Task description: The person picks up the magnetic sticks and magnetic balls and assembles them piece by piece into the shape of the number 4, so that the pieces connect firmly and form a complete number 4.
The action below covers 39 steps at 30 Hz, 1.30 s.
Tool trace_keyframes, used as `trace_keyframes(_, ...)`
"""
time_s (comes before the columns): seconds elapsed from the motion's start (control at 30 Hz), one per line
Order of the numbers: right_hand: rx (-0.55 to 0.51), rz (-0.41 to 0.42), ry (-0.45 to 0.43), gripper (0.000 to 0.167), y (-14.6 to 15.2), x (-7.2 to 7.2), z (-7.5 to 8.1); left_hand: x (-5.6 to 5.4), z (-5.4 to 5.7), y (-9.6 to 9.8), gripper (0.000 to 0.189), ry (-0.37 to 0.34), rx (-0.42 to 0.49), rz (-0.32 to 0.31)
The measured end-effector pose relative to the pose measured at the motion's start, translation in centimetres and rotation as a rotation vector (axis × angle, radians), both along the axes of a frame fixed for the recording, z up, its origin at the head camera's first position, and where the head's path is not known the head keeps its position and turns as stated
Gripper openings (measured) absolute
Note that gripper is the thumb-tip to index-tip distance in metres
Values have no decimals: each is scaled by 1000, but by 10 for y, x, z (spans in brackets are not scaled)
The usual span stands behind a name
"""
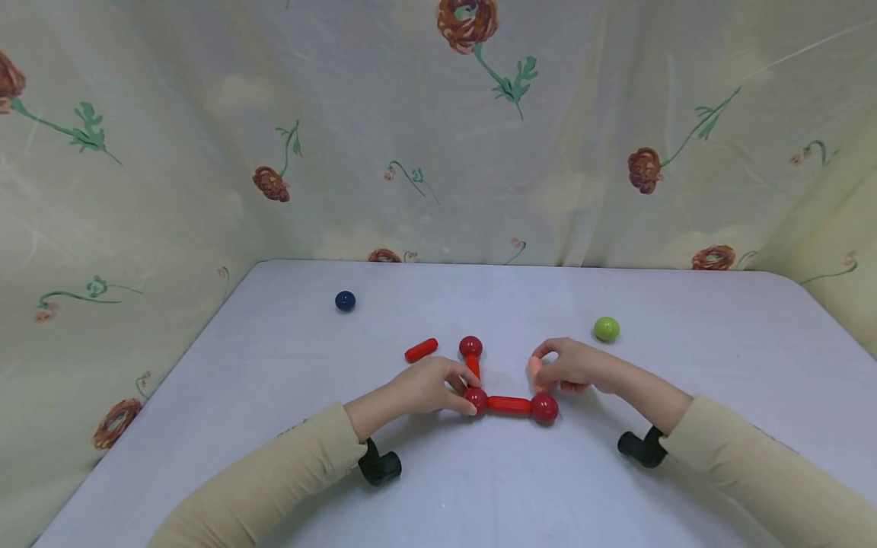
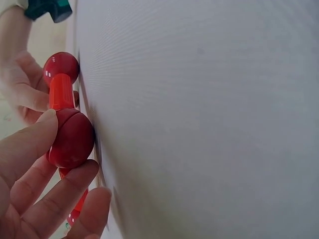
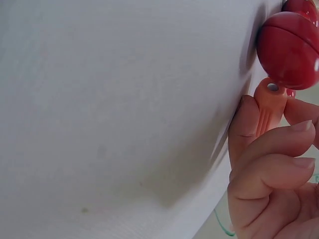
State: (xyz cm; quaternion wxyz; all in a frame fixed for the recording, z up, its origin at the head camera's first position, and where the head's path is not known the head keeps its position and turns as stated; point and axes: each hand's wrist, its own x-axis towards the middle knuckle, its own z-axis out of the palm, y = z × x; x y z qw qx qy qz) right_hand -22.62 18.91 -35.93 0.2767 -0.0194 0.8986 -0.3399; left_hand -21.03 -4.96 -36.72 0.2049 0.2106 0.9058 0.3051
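Note:
Two red rods and three red balls form an L on the white table. My left hand (image 1: 430, 387) pinches the corner ball (image 2: 74, 142) between thumb and fingers. From it one red rod (image 1: 509, 405) runs right to another red ball (image 1: 544, 409); a second rod (image 1: 473, 366) leads away from me to the far ball (image 1: 470, 347). My right hand (image 1: 574, 364) grips a peach-coloured rod (image 3: 270, 107) just behind the right ball. In the right wrist view, the rod's end with a silvery disc is right at that ball's surface.
A loose red rod (image 1: 421, 350) lies beyond my left hand. Farther back at the left sits a dark blue ball (image 1: 346, 301), and a green ball (image 1: 606, 329) lies behind my right wrist. A flowered curtain (image 1: 438, 152) hangs behind the table (image 1: 479, 487).

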Motion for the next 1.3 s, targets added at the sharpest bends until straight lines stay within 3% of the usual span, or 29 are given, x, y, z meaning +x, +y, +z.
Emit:
trace_keyframes(0.83, -50, -14, -2, 47, 1, 8, 3, 0, 0, 2, 31, -8, 1, 14)
trace_keyframes(1.3, -85, -43, 30, 54, 2, 16, -1, 1, -2, 1, 32, 1, 3, 13)
